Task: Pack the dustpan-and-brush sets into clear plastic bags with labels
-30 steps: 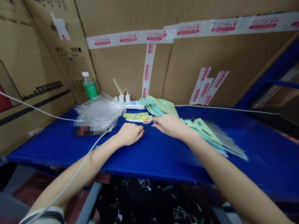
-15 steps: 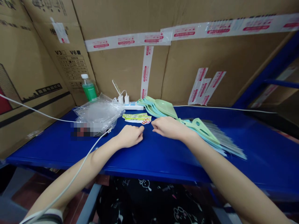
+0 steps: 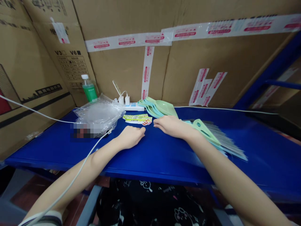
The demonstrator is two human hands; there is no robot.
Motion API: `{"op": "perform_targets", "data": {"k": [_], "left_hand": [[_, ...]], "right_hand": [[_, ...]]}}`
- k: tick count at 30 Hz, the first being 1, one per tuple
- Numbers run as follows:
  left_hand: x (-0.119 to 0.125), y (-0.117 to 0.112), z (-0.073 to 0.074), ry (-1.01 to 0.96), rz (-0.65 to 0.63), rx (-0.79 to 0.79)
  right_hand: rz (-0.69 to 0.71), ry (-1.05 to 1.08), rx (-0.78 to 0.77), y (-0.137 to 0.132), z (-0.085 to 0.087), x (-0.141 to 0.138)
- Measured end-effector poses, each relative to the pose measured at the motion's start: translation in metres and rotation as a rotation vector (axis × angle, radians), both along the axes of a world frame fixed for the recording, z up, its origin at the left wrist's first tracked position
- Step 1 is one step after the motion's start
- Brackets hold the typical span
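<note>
My left hand (image 3: 131, 137) rests on the blue table, curled into a loose fist, with nothing seen in it. Just across a small gap, my right hand (image 3: 169, 126) is also closed, its fingers bent under and no object showing. Beyond both hands lie several yellow-green printed labels (image 3: 137, 119), fanned out. Behind my right hand is a stack of light green and blue dustpans (image 3: 166, 107). Several small brushes (image 3: 207, 131) with green and blue handles and grey bristles lie beside my right forearm, which partly hides them.
Clear plastic bags (image 3: 98, 110) lie at the left, near a green bottle (image 3: 89, 89). A white power strip (image 3: 135, 107) with chargers sits at the back. One white cable (image 3: 87, 157) crosses over my left forearm. Cardboard sheets (image 3: 117, 69) wall the blue table (image 3: 150, 157).
My right hand has shifted very slightly up and to the right. The left hand and the objects on the table stay in place.
</note>
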State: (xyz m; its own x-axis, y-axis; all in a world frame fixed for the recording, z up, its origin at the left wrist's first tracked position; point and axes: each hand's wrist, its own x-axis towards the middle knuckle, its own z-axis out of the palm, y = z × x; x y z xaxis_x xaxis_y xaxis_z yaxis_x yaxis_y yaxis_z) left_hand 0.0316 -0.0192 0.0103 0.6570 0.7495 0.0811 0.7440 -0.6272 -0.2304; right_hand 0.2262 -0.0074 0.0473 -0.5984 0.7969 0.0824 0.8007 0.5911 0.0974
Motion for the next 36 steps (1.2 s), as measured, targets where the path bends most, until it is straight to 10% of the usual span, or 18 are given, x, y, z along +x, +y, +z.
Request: {"op": "perform_targets", "data": {"k": [36], "left_hand": [[0.0, -0.001, 0.004, 0.042, -0.03, -0.043]], "right_hand": [[-0.173, -0.088, -0.142, 0.02, -0.008, 0.022]]}}
